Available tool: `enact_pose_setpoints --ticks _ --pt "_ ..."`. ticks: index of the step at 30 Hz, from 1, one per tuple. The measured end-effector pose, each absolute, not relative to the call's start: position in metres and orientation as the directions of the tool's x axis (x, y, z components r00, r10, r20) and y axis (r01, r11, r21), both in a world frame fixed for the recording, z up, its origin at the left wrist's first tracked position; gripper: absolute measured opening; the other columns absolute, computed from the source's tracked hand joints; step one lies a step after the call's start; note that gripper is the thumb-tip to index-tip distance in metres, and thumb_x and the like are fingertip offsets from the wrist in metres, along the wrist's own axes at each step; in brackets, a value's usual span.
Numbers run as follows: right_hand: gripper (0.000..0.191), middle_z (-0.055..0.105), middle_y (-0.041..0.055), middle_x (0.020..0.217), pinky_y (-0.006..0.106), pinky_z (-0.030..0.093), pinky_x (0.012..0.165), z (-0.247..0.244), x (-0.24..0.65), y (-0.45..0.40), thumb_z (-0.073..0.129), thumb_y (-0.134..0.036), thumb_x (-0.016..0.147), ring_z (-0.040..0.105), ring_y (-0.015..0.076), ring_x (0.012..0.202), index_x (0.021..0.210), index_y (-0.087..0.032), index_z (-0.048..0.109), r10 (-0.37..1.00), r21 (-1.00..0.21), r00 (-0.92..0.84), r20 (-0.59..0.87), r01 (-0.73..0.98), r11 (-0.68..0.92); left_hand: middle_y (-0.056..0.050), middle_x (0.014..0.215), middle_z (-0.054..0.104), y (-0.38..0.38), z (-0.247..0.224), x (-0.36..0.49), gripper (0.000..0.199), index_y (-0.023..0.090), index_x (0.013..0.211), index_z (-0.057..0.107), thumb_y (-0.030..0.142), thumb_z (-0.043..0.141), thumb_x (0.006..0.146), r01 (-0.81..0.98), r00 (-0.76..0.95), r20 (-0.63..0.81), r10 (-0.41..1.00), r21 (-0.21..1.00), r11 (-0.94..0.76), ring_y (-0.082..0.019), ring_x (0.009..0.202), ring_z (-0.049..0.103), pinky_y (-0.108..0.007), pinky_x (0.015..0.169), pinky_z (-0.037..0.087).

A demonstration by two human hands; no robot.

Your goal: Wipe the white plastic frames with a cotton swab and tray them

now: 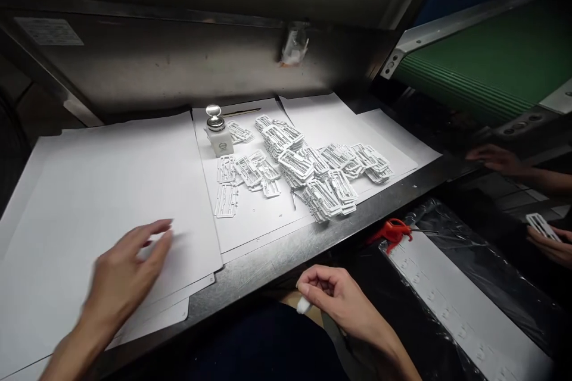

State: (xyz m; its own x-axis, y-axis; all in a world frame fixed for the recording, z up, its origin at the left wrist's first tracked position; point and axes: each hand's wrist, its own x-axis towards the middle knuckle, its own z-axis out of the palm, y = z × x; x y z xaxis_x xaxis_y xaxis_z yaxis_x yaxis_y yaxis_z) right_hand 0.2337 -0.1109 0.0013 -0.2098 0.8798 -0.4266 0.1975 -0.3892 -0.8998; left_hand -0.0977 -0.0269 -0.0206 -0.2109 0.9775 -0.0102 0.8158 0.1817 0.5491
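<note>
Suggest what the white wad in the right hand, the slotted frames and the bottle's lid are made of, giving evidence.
White wad: perhaps cotton or cloth; soft-looking, matte, though small and blurred.
Slotted frames: probably moulded plastic; pale and matte, with thin, stiff-looking bars.
Bottle lid: likely polished metal; bright, mirror-like highlights.

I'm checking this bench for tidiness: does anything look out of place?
Slightly: the frames lie in uneven heaps, specks litter the paper in front, and the bottle has its lid up, seemingly left open.
</note>
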Motion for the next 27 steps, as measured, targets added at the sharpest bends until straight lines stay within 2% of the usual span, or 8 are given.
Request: enact_pose_setpoints --ticks 3,7,11,15,19,22,25,27 --pt "0.022 0.059 0.0015 0.068 0.021 0.038 0.059 0.000 0.236 -0.110 0.055 -0.032 0.084 0.053 0.0121 0.065 0.078 -0.012 0.062 0.885 -0.907 -0.203 -0.418 0.155 -0.393 -0.004 0.093 0.064 0.018 -0.012 -0.048 0.047 0.024 0.100 0.064 0.059 0.043 0.075 0.863 -0.093 -0.045 0.995 0.495 0.103 -0.023 0.079 0.059 -0.035 0.073 0.044" --pt "0.023 0.053 -0.0001 0.065 0.020 0.034 0.054 -0.003 0.236 -0.102 0.055 -0.033 0.084 0.046 0.0096 0.060 0.077 -0.013 0.062 0.882 -0.907 -0.215 -0.419 0.142 -0.396 -0.017 0.099 0.058 0.059 -0.019 -0.009 0.066 0.013 0.098 0.061 0.069 0.046 0.068 0.939 -0.096 -0.123 0.988 0.318 0.131 -0.036 0.098 0.051 -0.042 0.072 0.041" --pt "0.024 0.050 -0.0008 0.063 0.019 0.030 0.051 -0.006 0.237 -0.088 0.055 -0.034 0.085 0.039 0.0081 0.056 0.079 -0.012 0.063 0.876 -0.903 -0.227 -0.426 0.162 -0.397 -0.019 0.101 0.057 0.069 -0.023 0.002 0.058 0.014 0.091 0.055 0.063 0.057 0.061 0.874 -0.182 -0.201 0.962 0.416 0.253 -0.039 0.099 0.049 -0.043 0.070 0.039" --pt "0.024 0.046 -0.0021 0.060 0.019 0.030 0.051 -0.005 0.237 -0.074 0.055 -0.034 0.085 0.037 0.0077 0.056 0.076 -0.012 0.061 0.870 -0.906 -0.255 -0.423 0.158 -0.394 -0.011 0.081 0.060 0.069 -0.018 0.005 0.045 0.019 0.083 0.049 0.055 0.062 0.061 0.764 -0.210 -0.284 0.935 0.550 0.339 -0.032 0.080 0.057 -0.038 0.062 0.040" --pt "0.025 0.044 -0.0031 0.058 0.019 0.030 0.048 -0.004 0.238 -0.065 0.056 -0.036 0.085 0.037 0.0069 0.053 0.079 -0.013 0.061 0.865 -0.903 -0.258 -0.429 0.144 -0.405 -0.003 0.066 0.059 0.053 -0.010 0.003 0.032 0.019 0.080 0.047 0.047 0.058 0.069 0.553 -0.128 -0.423 0.897 0.720 0.419 -0.020 0.061 0.058 -0.031 0.053 0.043" --pt "0.026 0.047 -0.0028 0.057 0.018 0.035 0.047 -0.007 0.239 -0.059 0.057 -0.038 0.084 0.042 0.0068 0.050 0.082 -0.013 0.062 0.859 -0.896 -0.253 -0.444 0.101 -0.434 -0.007 0.079 0.064 0.033 -0.005 -0.001 0.024 0.015 0.086 0.053 0.035 0.057 0.074 0.155 -0.014 -0.539 0.842 0.831 0.534 -0.018 0.070 0.061 -0.031 0.064 0.048" --pt "0.025 0.056 0.0001 0.062 0.020 0.043 0.053 -0.008 0.238 -0.052 0.060 -0.038 0.083 0.051 0.0091 0.055 0.084 -0.013 0.063 0.874 -0.904 -0.240 -0.422 0.039 -0.426 -0.011 0.090 0.064 0.014 -0.001 -0.001 0.014 0.013 0.085 0.057 0.017 0.060 0.072 -0.307 0.108 -0.604 0.790 0.735 0.605 -0.020 0.079 0.062 -0.034 0.074 0.049" --pt "0.024 0.060 0.0021 0.068 0.021 0.046 0.057 -0.007 0.234 -0.047 0.063 -0.036 0.080 0.056 0.0107 0.060 0.086 -0.013 0.064 0.884 -0.904 -0.215 -0.415 -0.013 -0.428 -0.010 0.089 0.064 0.005 0.000 0.001 0.006 0.014 0.080 0.057 0.017 0.057 0.075 -0.431 0.171 -0.610 0.773 0.660 0.616 -0.019 0.076 0.062 -0.033 0.072 0.049"
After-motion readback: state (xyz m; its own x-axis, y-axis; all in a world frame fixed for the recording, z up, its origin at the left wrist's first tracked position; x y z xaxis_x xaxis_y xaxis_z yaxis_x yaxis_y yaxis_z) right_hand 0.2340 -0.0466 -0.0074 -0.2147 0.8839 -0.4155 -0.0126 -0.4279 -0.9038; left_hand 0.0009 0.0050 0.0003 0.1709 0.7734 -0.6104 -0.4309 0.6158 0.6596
